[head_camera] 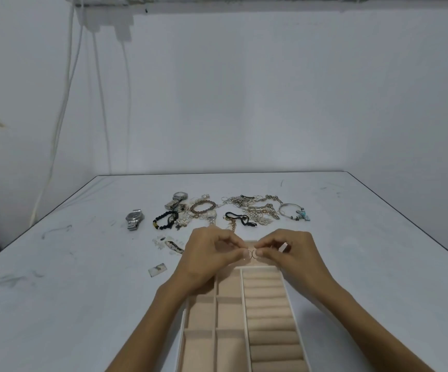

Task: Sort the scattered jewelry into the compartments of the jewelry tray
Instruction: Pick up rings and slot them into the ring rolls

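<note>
Beige velvet lines the jewelry tray (228, 312) on the white table (56, 291), with square compartments on its left and ring rolls on its right. Over its far end the left hand (209, 255) and right hand (291, 253) meet, fingertips pinching a thin silver ring (250, 253) (possibly two, too small to tell). Beyond lie a silver watch (134, 218), a black bead bracelet (165, 220), tangled chains (255, 208) and a charm bangle (294, 212).

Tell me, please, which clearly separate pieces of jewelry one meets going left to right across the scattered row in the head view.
Silver watch → black bead bracelet → brown bead bracelet → black cord bracelet → silver bangle with turquoise charms.
</note>
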`<action>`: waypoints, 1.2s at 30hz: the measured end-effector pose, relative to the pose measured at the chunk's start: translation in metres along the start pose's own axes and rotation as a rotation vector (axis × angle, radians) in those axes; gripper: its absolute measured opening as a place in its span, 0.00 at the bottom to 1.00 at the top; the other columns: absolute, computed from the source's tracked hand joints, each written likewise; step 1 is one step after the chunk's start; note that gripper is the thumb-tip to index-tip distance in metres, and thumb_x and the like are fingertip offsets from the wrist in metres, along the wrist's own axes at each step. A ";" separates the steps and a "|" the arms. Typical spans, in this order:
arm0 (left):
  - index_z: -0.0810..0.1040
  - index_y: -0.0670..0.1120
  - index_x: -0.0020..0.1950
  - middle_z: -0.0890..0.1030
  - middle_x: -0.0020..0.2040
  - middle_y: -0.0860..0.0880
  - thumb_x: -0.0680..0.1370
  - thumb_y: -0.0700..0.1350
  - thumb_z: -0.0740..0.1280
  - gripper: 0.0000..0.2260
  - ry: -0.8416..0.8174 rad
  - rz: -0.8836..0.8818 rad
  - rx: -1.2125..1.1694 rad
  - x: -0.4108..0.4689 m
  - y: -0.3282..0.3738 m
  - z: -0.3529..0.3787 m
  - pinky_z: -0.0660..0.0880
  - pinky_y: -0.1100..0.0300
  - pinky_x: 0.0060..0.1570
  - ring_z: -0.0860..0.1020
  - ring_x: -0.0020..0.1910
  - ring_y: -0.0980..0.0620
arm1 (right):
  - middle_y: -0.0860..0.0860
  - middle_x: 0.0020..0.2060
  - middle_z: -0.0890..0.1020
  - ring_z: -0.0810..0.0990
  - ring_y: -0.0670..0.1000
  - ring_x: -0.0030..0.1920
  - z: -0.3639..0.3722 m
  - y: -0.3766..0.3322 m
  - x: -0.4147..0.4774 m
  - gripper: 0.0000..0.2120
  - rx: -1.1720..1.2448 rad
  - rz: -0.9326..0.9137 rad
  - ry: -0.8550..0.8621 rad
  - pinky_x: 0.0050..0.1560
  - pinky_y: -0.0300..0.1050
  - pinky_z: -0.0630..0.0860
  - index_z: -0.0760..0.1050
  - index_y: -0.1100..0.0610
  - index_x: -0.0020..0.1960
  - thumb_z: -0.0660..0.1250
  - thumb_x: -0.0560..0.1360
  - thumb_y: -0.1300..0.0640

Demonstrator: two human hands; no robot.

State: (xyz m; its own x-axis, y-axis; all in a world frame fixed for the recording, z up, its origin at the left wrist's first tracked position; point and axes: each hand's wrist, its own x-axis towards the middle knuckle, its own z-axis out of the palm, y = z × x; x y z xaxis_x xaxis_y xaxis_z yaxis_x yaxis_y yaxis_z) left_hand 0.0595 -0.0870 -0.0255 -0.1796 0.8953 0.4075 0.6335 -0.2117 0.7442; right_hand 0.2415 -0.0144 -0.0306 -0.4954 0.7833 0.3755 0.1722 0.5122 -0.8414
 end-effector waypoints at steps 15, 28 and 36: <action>0.82 0.59 0.41 0.83 0.36 0.61 0.66 0.58 0.72 0.07 0.038 0.116 0.112 -0.012 0.007 -0.001 0.71 0.49 0.54 0.79 0.42 0.58 | 0.43 0.37 0.81 0.76 0.47 0.45 -0.015 0.003 -0.029 0.06 -0.252 -0.079 -0.062 0.46 0.49 0.73 0.81 0.46 0.36 0.75 0.67 0.56; 0.82 0.58 0.38 0.82 0.38 0.63 0.67 0.57 0.72 0.05 0.077 0.159 0.122 -0.013 0.005 -0.001 0.68 0.54 0.57 0.78 0.45 0.57 | 0.48 0.40 0.78 0.72 0.46 0.36 -0.017 -0.003 -0.025 0.08 0.009 0.158 -0.133 0.40 0.40 0.68 0.85 0.49 0.35 0.75 0.68 0.61; 0.83 0.57 0.37 0.82 0.39 0.63 0.68 0.54 0.73 0.02 0.056 0.172 0.171 -0.014 0.004 0.000 0.63 0.62 0.57 0.77 0.46 0.58 | 0.45 0.39 0.78 0.72 0.43 0.35 -0.015 0.001 -0.025 0.09 -0.003 0.142 -0.109 0.38 0.37 0.67 0.85 0.48 0.36 0.76 0.67 0.61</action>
State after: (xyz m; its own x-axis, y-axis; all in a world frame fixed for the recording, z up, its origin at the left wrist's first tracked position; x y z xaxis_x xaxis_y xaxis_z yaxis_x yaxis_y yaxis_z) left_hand 0.0646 -0.0999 -0.0282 -0.0965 0.8279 0.5525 0.7754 -0.2855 0.5632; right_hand 0.2664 -0.0280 -0.0353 -0.5549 0.8053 0.2086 0.2498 0.4005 -0.8816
